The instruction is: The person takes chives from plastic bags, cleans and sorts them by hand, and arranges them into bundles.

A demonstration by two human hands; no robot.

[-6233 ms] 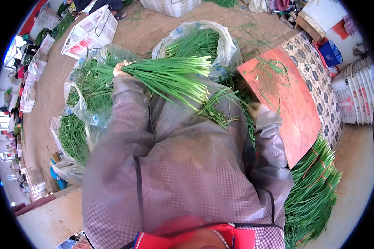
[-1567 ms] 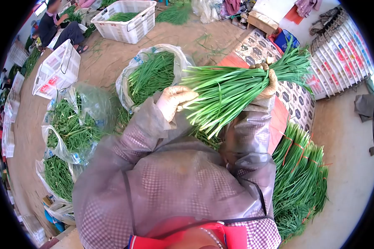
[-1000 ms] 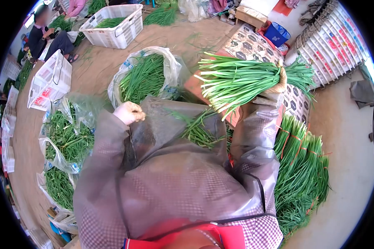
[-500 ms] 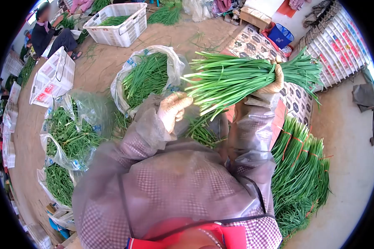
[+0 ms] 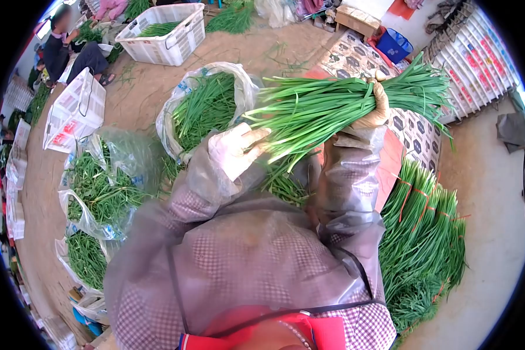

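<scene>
My gloved right hand (image 5: 376,111) is wrapped round the middle of a large bunch of garlic chives (image 5: 321,108), held nearly level in front of me. The pale cut ends point left and the dark leaf tips fan out to the right. My left hand (image 5: 236,150), also gloved, is at the pale ends, with its thumb and fingers apart and the fingertips right beside the lower stems. Below the held bunch, loose chives (image 5: 284,185) lie close to my body. On my right stand chive bundles tied with red bands (image 5: 420,233).
Plastic bags of greens (image 5: 102,181) line my left, with another open bag (image 5: 204,111) ahead. White crates (image 5: 163,49) stand farther off, near a seated person (image 5: 70,52). A blue basket (image 5: 394,45), a patterned mat (image 5: 353,58) and stacked crates (image 5: 478,64) are at right.
My left hand has gone from closed fingers to spread ones and shifted slightly left. The held bunch and my right hand have moved a little left.
</scene>
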